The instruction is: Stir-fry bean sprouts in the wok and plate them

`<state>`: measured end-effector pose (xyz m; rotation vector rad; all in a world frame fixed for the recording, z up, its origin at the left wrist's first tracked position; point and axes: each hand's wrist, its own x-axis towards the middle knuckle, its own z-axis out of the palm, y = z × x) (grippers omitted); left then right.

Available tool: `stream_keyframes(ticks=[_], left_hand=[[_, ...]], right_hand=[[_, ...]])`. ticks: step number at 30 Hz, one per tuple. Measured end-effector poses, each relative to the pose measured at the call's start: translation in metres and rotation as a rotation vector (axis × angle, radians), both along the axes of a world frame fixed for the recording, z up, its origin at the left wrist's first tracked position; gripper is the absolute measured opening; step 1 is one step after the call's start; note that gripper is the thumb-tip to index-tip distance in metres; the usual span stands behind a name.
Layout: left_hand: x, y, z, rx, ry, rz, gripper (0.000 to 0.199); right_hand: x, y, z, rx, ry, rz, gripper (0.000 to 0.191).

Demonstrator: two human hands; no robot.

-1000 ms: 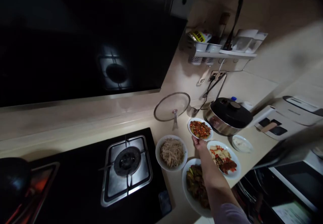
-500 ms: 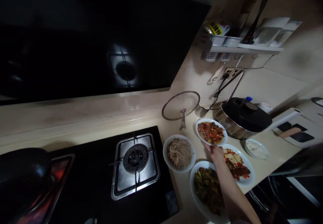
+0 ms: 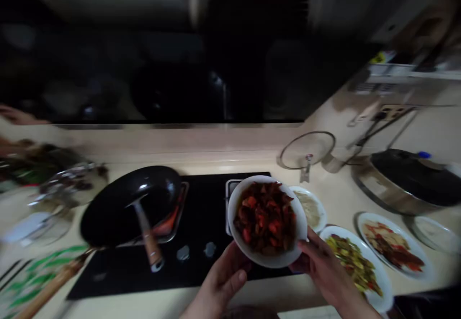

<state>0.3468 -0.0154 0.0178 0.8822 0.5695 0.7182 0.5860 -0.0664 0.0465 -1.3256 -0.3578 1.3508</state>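
A white bowl (image 3: 303,223) of reddish food in dark sauce is held up over the right part of the black stove, tilted toward the camera. My left hand (image 3: 225,278) grips its lower left side, fingers under the rim. On the lower right side my right hand (image 3: 320,264) grips it with the thumb near the rim. At the left a black wok (image 3: 108,208) rests on the stove, with a wooden-handled spatula (image 3: 150,247) leaning in it. The burner behind the bowl is mostly hidden.
To the right stand a noodle bowl (image 3: 321,212), a green vegetable plate (image 3: 385,288), another food plate (image 3: 428,266), a white bowl (image 3: 437,232) and a black-lidded cooker (image 3: 406,194). A glass lid (image 3: 308,150) leans on the wall. Jars (image 3: 77,184) stand left. The range hood (image 3: 180,79) overhangs.
The bowl of reddish food has moved left from among the dishes to above the stove. My left hand has come into view and both hands hold it. The view has swung left.
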Motion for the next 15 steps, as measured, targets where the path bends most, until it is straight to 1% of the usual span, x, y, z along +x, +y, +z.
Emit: stream_keyframes(ticks=[1, 3, 5, 6, 8, 9, 11, 13, 15], left_hand=[[-0.016, -0.002, 0.004, -0.002, -0.030, 0.073, 0.053], [-0.056, -0.010, 0.006, -0.024, -0.057, 0.288, 0.048], [-0.101, -0.019, 0.002, -0.078, -0.058, 0.501, 0.038], [-0.125, -0.024, 0.000, -0.107, -0.061, 0.587, 0.032], [-0.171, -0.029, -0.003, -0.162, -0.069, 0.724, 0.026], [-0.194, -0.030, -0.003, -0.188, -0.075, 0.795, 0.026], [-0.239, -0.026, 0.005, -0.240, -0.078, 0.945, 0.029], [-0.281, -0.019, 0.019, -0.291, -0.048, 1.070, 0.030], [-0.321, -0.008, 0.035, -0.322, 0.013, 1.137, 0.029]], right_hand=[[-0.025, 0.004, 0.002, -0.001, 0.000, 0.081, 0.049], [-0.075, 0.014, 0.006, 0.001, -0.016, 0.230, 0.054], [-0.123, 0.024, 0.009, 0.011, -0.032, 0.353, 0.059], [-0.145, 0.030, 0.010, 0.023, -0.041, 0.407, 0.060], [-0.185, 0.043, 0.011, 0.072, -0.070, 0.541, 0.057], [-0.202, 0.051, 0.010, 0.118, -0.108, 0.611, 0.053], [-0.228, 0.070, 0.005, 0.255, -0.290, 0.694, 0.046], [-0.248, 0.091, -0.005, 0.387, -0.594, 0.673, 0.040], [-0.267, 0.108, -0.015, 0.438, -0.891, 0.651, 0.036]])
